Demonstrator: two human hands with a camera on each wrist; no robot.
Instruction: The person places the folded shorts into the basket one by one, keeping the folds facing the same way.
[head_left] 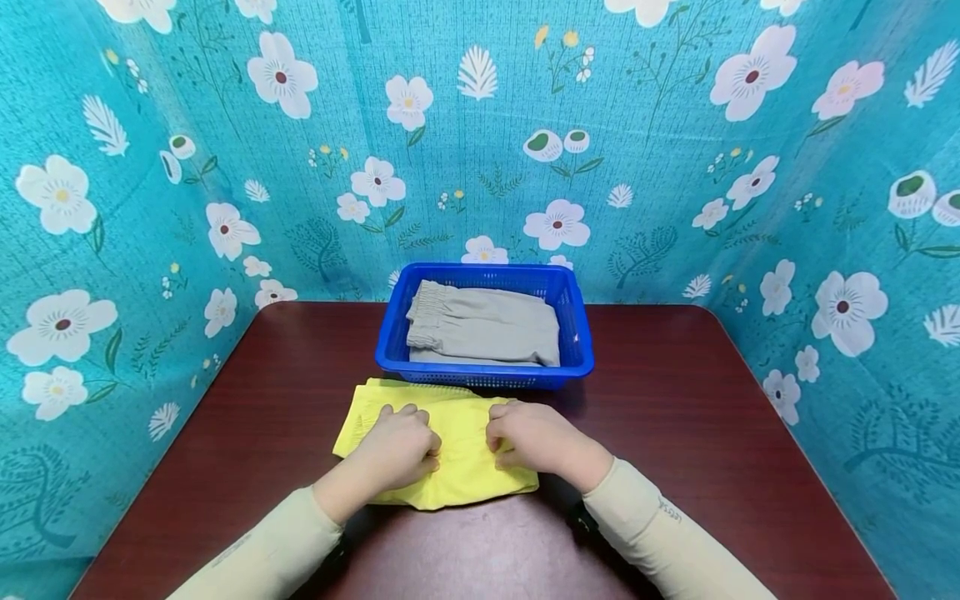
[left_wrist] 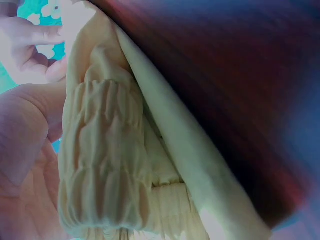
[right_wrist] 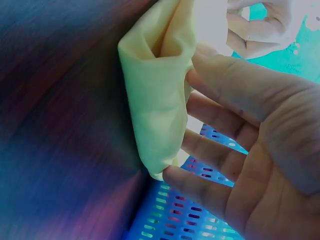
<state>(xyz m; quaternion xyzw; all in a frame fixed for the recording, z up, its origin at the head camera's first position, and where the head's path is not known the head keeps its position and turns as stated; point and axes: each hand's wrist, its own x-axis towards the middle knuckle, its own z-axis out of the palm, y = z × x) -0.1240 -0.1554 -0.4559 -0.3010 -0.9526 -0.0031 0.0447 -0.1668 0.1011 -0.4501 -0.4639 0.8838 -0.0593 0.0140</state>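
A folded pair of yellow pants (head_left: 465,454) with a gathered elastic waistband (left_wrist: 105,155) lies on the table in front of the basket. The waistband end is at the left in the head view. My left hand (head_left: 397,446) is over the left half, its curled fingers gripping the cloth near the middle. At the right half, my right hand (head_left: 532,437) pinches the fabric between bent fingers and thumb. In the right wrist view the thumb (right_wrist: 225,80) and the fingertips meet the rolled, folded end of the pants.
Just behind the pants stands a blue perforated plastic basket (head_left: 581,333). Folded grey pants (head_left: 487,321) with an elastic waist lie in it. The dark red table (head_left: 675,400) has rounded back corners. A teal flowered cloth (head_left: 480,150) hangs around its back and sides.
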